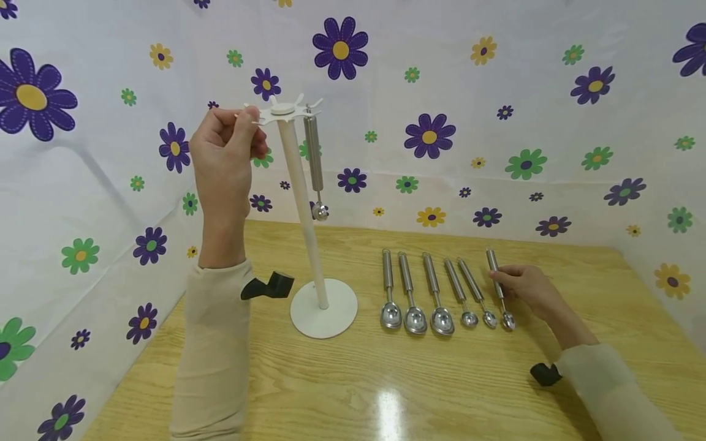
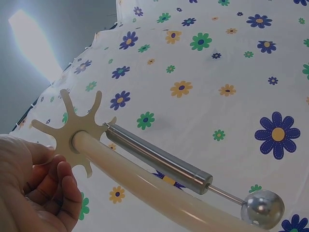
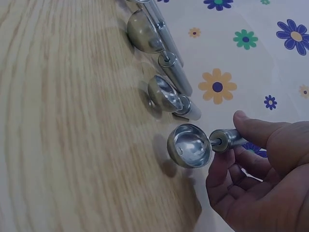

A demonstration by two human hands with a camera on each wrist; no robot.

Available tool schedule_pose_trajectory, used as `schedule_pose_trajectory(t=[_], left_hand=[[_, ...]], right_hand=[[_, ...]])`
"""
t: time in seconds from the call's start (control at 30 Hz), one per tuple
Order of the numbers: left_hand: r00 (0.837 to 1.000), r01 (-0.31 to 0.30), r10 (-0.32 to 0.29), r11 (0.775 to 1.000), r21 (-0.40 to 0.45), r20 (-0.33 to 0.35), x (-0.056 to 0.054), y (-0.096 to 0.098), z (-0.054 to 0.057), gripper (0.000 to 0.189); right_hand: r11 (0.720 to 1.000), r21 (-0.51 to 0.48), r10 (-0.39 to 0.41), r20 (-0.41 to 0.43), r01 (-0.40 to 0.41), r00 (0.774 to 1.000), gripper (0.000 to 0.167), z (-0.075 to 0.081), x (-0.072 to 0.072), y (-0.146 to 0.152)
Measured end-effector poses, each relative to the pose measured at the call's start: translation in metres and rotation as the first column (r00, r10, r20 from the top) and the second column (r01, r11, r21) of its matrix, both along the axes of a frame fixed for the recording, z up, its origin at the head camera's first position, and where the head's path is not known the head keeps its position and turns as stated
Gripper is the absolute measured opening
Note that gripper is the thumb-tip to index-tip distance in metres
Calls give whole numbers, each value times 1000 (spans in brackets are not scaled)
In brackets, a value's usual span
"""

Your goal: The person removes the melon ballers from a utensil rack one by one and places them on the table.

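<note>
A white utensil stand [image 1: 305, 208] rises from a round base, with a star-shaped hook ring [image 2: 75, 123] on top. My left hand [image 1: 226, 147] pinches one of the ring's prongs between thumb and fingers. From another prong, at the ring's right, hangs a metal melon baller [image 1: 314, 153] with its ball end down. Far to the right, my right hand [image 1: 529, 291] pinches the handle of the rightmost small melon baller [image 3: 189, 146]. Its bowl faces up in the right wrist view. Whether the bowl touches the table is hard to tell.
Several metal scoops, large ones such as the leftmost scoop [image 1: 391, 315] and smaller ones such as the small scoop [image 1: 469, 318], lie in a row between stand and right hand. Behind the wooden table [image 1: 331, 386] hangs a flowered cloth [image 1: 380, 79].
</note>
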State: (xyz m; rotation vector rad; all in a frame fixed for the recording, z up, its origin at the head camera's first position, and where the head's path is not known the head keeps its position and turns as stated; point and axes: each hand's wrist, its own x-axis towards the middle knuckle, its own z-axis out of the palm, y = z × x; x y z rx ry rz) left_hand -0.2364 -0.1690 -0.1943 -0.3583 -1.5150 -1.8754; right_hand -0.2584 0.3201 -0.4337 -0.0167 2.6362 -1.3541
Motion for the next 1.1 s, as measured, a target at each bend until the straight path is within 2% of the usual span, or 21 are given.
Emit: schedule_pose_trajectory(t=[0.43,0.8,1.1], left_hand=[[1000,8,-8,1000,4,-10,3,3,2,5],[1000,6,-6,1000,9,-12,1,0,0,5],[1000,2,-2,1000,2,-2,2,1,0,6]], right_hand=[[996,87,-6,-57,11,998,61,-6,-2,-1],[987,139,-62,-93,75,994,58,-9,-5,-8],[976,196,-70,-131,95,989,52,-17,-6,-12]])
